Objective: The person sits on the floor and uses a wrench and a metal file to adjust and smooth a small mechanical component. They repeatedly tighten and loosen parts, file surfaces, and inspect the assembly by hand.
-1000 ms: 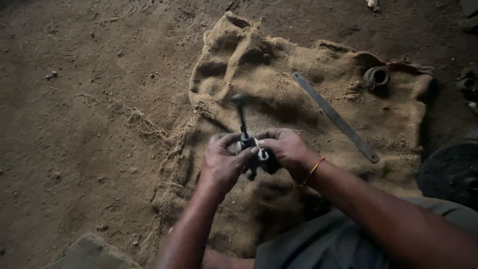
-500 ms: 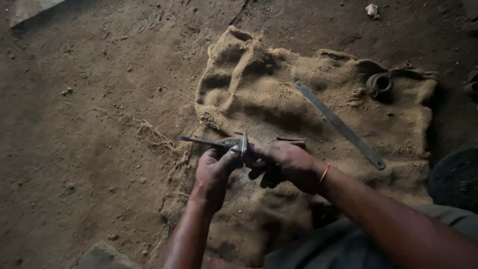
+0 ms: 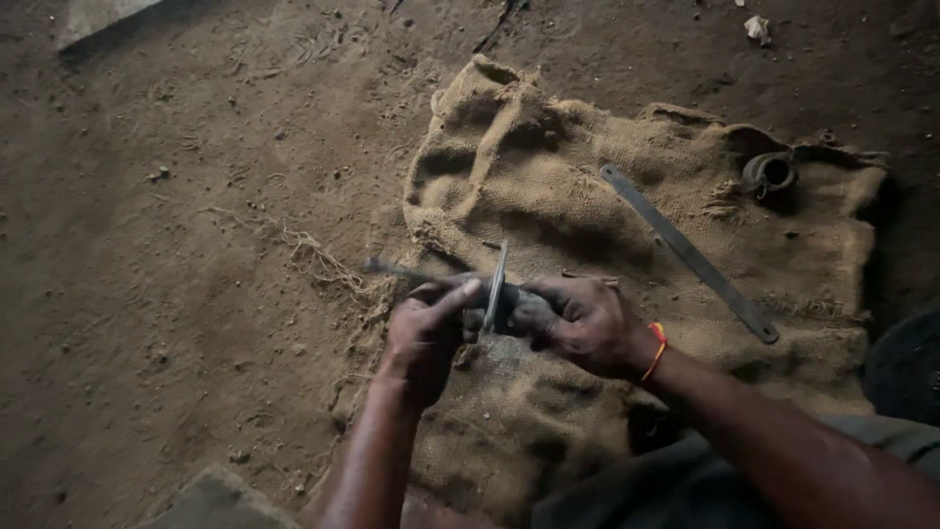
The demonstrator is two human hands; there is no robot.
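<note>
Both of my hands meet over a burlap sack (image 3: 548,176) spread on the dirt floor. My left hand (image 3: 423,338) pinches a thin flat metal disc (image 3: 496,284), seen edge-on, with a thin dark rod (image 3: 392,267) sticking out to the left. My right hand (image 3: 583,321), grimy and with an orange thread on its wrist, grips the dark greasy part (image 3: 524,312) that the disc sits on. What joins rod, disc and part is hidden by my fingers.
A long flat metal strip (image 3: 685,250) lies diagonally on the sack. A small dark metal ring piece (image 3: 769,174) rests near the sack's far right corner. A dark round object (image 3: 906,367) shows at the right edge. A pale slab (image 3: 93,15) lies at top left.
The rod, upright a second ago, has swung down to point left. The disc now stands on edge between my hands, which have shifted slightly left.
</note>
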